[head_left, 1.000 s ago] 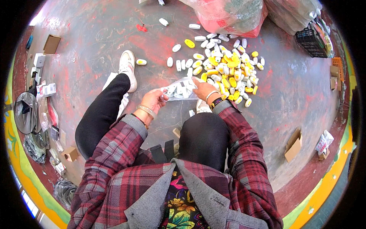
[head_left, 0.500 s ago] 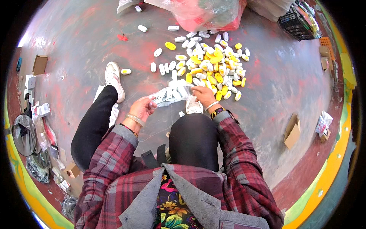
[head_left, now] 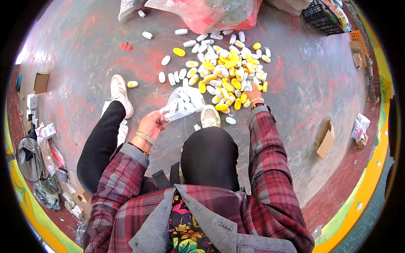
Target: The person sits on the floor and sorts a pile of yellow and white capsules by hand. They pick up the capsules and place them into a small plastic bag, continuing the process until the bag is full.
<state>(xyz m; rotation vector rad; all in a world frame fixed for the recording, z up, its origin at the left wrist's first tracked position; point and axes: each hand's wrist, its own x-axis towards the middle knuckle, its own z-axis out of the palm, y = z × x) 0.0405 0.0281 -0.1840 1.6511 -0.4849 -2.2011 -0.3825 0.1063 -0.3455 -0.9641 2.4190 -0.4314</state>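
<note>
My left hand (head_left: pixel 152 124) pinches the near edge of a clear plastic bag (head_left: pixel 184 110), which holds several small white oval plastic pieces (head_left: pixel 182 101). The bag hangs slanting just above the floor, in front of my right shoe (head_left: pixel 210 117). My right hand (head_left: pixel 254 93) is down at the right side of a heap of white and yellow oval plastic pieces (head_left: pixel 231 63). Its fingers close about a white oval piece (head_left: pixel 248 85) at the heap's edge; their tips are partly hidden.
Loose pieces lie left of the heap, one beside my left shoe (head_left: pixel 120 95). A large clear-and-red plastic sack (head_left: pixel 206 14) stands beyond it. To the right are a black crate (head_left: pixel 322 19) and an open carton (head_left: pixel 325 138). Bags and boxes line the left wall.
My right hand has let go of the bag's far end and moved right and forward onto the heap. The bag now hangs from my left hand alone. The view has shifted slightly.
</note>
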